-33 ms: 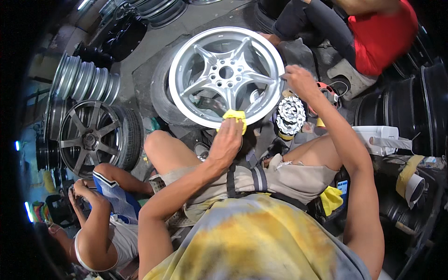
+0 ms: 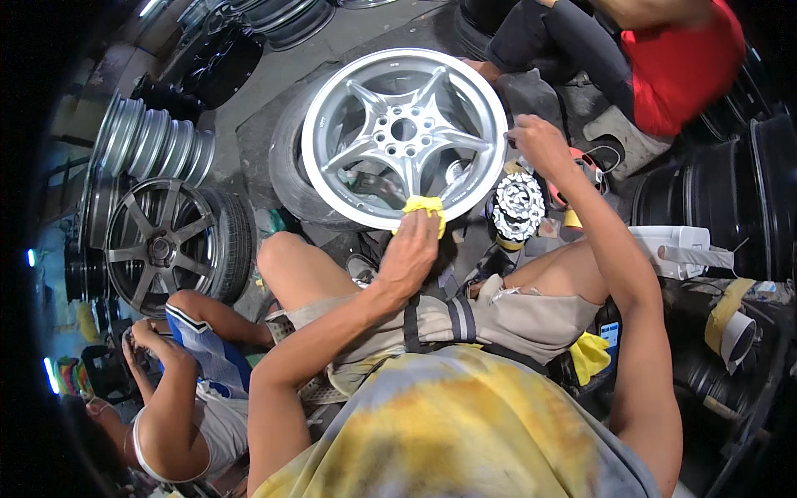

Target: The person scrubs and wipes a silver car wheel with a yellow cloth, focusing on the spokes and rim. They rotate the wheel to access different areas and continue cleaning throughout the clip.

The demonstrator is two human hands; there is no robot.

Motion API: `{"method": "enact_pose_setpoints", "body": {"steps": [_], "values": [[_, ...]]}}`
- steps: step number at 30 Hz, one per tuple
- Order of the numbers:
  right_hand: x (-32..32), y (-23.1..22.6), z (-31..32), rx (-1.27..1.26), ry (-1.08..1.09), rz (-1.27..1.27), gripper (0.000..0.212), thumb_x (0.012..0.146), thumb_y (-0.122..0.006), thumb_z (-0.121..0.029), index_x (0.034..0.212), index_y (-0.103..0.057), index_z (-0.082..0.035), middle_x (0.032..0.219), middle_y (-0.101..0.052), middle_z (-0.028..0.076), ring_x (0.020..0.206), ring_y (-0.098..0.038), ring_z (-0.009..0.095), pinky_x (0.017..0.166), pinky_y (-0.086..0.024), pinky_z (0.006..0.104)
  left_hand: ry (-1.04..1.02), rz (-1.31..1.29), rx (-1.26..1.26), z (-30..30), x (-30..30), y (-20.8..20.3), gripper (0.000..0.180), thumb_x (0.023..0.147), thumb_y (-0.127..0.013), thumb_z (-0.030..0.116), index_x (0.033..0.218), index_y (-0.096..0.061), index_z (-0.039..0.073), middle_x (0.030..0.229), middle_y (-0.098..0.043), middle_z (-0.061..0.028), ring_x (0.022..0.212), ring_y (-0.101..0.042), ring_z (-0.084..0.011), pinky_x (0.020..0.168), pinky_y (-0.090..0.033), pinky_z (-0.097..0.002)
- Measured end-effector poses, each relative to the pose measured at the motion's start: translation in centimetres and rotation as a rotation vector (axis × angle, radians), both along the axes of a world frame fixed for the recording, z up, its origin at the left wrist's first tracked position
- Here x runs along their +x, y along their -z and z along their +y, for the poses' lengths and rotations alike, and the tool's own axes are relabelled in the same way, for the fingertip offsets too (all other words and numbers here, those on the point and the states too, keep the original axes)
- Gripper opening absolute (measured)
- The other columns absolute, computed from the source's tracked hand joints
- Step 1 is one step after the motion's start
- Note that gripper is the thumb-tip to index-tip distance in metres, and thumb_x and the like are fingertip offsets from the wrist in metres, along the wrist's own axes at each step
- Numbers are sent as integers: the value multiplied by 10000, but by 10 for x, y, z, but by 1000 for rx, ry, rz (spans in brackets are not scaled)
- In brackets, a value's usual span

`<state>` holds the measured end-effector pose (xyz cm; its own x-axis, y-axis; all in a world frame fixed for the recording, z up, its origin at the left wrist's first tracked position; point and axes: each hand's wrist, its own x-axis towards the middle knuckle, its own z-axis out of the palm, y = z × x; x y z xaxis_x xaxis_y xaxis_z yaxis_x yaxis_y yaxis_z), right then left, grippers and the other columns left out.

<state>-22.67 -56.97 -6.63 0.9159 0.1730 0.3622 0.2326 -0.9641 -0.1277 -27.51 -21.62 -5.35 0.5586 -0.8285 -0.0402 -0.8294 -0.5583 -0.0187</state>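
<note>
A silver five-spoke wheel rim (image 2: 332, 207) lies face up in front of me, over a dark tyre (image 2: 286, 178) that shows beyond its left side. My left hand (image 2: 408, 256) presses a bunched yellow cloth (image 2: 424, 204) against the near edge of the rim, fingers closed over it. At the rim's right edge is my right hand (image 2: 538, 143), its fingers curled together. Whether those fingertips touch the rim or pinch something small, I cannot tell. A round disc with a silver-and-black pattern (image 2: 519, 206) sits near my right hand, between the rim and my right knee.
A dark multi-spoke wheel with tyre (image 2: 162, 249) stands at left, below stacked silver rims (image 2: 154, 141). Beside it sits a person in a white top (image 2: 220, 423). A person in red (image 2: 685, 75) sits far right. Black rims (image 2: 706, 191), a white box (image 2: 677, 241) and another yellow cloth (image 2: 588, 357) lie right.
My left hand and the yellow cloth have slid slightly right along the rim's near edge. My right hand has shifted slightly right, its fingertips a little off the rim's edge.
</note>
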Motion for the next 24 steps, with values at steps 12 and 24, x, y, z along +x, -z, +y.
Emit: {"method": "enact_pose_setpoints", "body": {"steps": [12, 24], "values": [[-43, -15, -58, 520, 347, 164, 229, 866, -696, -133, 1029, -755, 17, 945, -732, 180, 869, -739, 314, 796, -564, 384, -69, 107, -493, -199, 84, 29, 116, 793, -609, -36, 867, -673, -98, 1006, -590, -270, 944, -631, -410, 822, -566, -457], [-19, -16, -42, 513, 268, 179, 183, 864, -684, -85, 1005, -759, 4, 934, -714, 185, 828, -713, 342, 762, -548, 400, -133, -199, -440, -176, 319, 41, 192, 860, -595, 12, 990, -726, -39, 1136, -632, -257, 1095, -646, -401, 937, -563, -465]]}}
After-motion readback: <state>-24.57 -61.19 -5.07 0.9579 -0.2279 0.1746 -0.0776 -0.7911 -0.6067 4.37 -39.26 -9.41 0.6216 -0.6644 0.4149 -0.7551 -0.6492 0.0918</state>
